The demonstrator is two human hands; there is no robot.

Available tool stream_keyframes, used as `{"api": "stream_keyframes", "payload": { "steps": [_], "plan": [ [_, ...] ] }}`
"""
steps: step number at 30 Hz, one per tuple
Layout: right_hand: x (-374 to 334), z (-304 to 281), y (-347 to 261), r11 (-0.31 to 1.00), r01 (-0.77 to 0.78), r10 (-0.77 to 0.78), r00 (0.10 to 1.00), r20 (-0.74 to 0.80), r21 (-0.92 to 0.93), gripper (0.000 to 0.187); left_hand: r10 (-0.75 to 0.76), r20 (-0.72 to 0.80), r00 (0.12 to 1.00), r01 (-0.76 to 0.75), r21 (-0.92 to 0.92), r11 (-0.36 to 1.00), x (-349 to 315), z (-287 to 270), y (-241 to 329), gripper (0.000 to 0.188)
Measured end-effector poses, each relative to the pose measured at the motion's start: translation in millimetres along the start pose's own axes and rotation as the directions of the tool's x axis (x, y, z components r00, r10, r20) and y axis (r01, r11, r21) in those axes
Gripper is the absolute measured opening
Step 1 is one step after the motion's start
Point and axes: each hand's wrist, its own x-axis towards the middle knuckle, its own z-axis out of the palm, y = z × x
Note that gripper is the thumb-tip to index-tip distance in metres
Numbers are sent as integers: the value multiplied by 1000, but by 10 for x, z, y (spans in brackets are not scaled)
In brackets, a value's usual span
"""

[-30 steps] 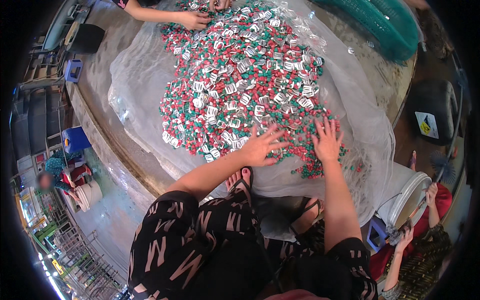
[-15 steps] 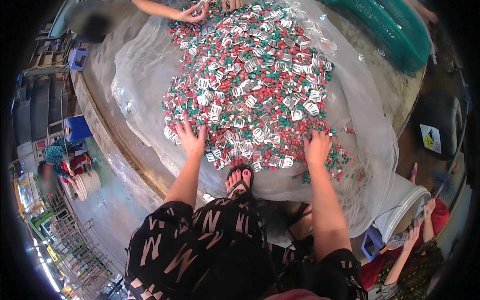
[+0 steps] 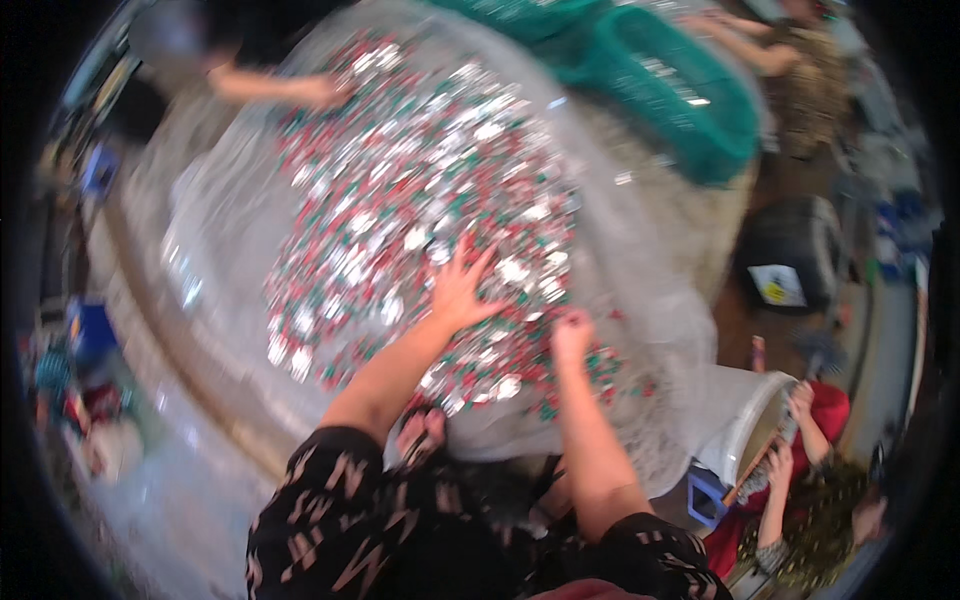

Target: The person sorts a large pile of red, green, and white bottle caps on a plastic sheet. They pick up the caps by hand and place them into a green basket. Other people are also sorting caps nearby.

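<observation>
A wide heap of small red and green pieces [image 3: 345,250] mixed with shiny slotted metal buckles [image 3: 513,270] lies on a pale mesh sheet [image 3: 225,215]. My left hand [image 3: 460,292] is over the near middle of the heap, fingers spread and pointing away from me, holding nothing I can see. To its right, my right hand [image 3: 572,338] is at the heap's near right edge with its fingers curled in. What those fingers hold, if anything, is lost in the motion blur.
At the far left another person's arm [image 3: 280,88] reaches onto the heap. Green baskets [image 3: 725,165] stand at the far right. A black jerrycan [image 3: 790,235] is on the right, with a white bucket [image 3: 715,420] nearer, beside another person's hands [image 3: 780,465]. My sandalled foot [image 3: 422,430] is at the near edge.
The view has swung, smearing the scene. My left hand has moved right from the heap's left side toward its middle, closer to my right hand. My right hand's fingers have curled inward.
</observation>
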Motion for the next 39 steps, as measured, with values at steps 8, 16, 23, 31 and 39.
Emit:
{"api": "stream_keyframes", "payload": {
  "steps": [8, 16, 23, 31, 39],
  "plan": [
    [273, -487, 278, 982, -157, 158, 987, -10, 103, 15, 275, 242, 931, -252, -123, 960, 741, -389, 664, 60],
    [52, -802, 599, 944, -256, 298, 933, -203, 209, 14, -296, -679, 671, 655, 356, 667, -7, -1395, -994, 68],
    [-100, -282, 389, 950, -226, 251, 964, -91, 217, 17, -224, -440, 870, 383, 316, 868, 139, -714, -800, 79],
    [-81, -178, 13, 965, -62, 79, 995, -59, 254, 15, 205, 209, 956, -257, 263, 930, 123, 20, 640, 83],
    [-69, -395, -89, 995, -36, 49, 990, -135, 97, 14, 394, 280, 875, -406, -20, 914, -191, -273, 684, 64]
  ]
}}
